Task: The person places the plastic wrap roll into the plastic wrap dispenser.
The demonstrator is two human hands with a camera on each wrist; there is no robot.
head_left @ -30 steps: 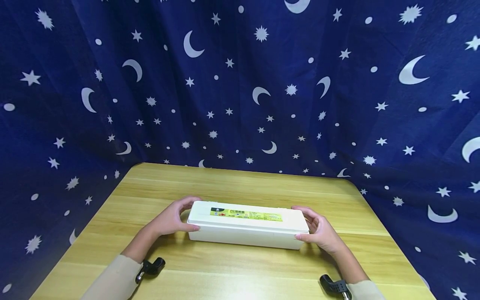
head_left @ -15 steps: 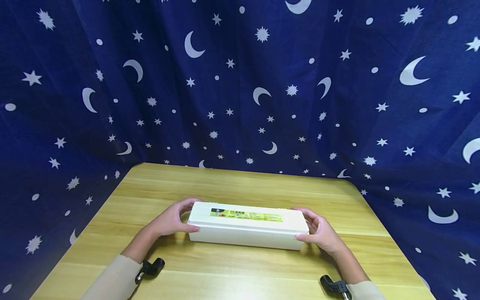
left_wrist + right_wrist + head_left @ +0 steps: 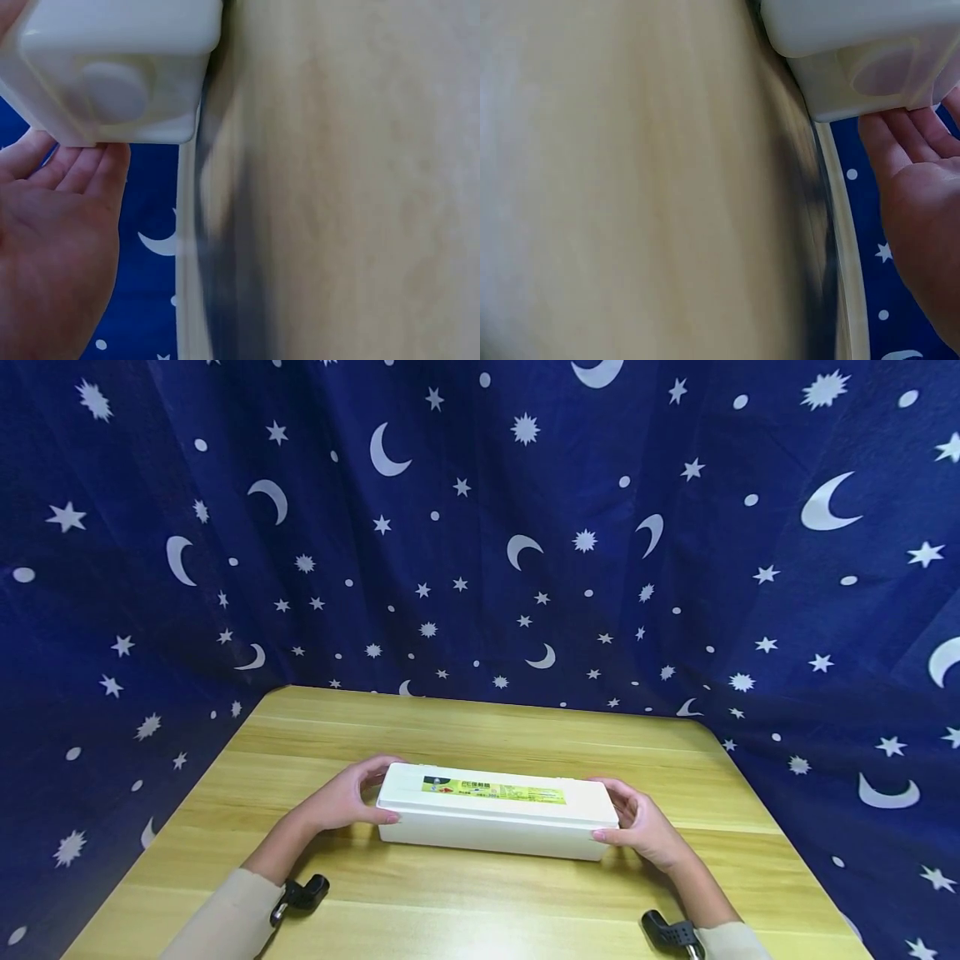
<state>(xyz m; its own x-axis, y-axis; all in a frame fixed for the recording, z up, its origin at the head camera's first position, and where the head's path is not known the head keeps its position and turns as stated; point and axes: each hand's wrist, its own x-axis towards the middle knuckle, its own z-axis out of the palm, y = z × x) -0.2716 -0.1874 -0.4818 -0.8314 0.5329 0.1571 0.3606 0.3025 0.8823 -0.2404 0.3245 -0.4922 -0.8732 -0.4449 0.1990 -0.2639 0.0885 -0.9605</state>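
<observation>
A long white cling film box (image 3: 495, 837) with a yellow-green label (image 3: 491, 790) on its lid rests on the table, its lid down. My left hand (image 3: 347, 797) grips the left end, thumb on the front face and fingers behind. At the other end my right hand (image 3: 647, 827) holds it the same way. In the left wrist view the box's end face (image 3: 112, 90) has a round recess, and the fingertips touch its back side. The right wrist view shows a matching end (image 3: 877, 71), with fingers against the back. What the box contains is hidden.
The wood-grain table (image 3: 450, 727) extends around the box on all sides. A dark blue curtain (image 3: 465, 527) with moons and stars hangs behind it and at both sides. Black wrist camera mounts (image 3: 306, 893) sit at the sleeves, close above the table.
</observation>
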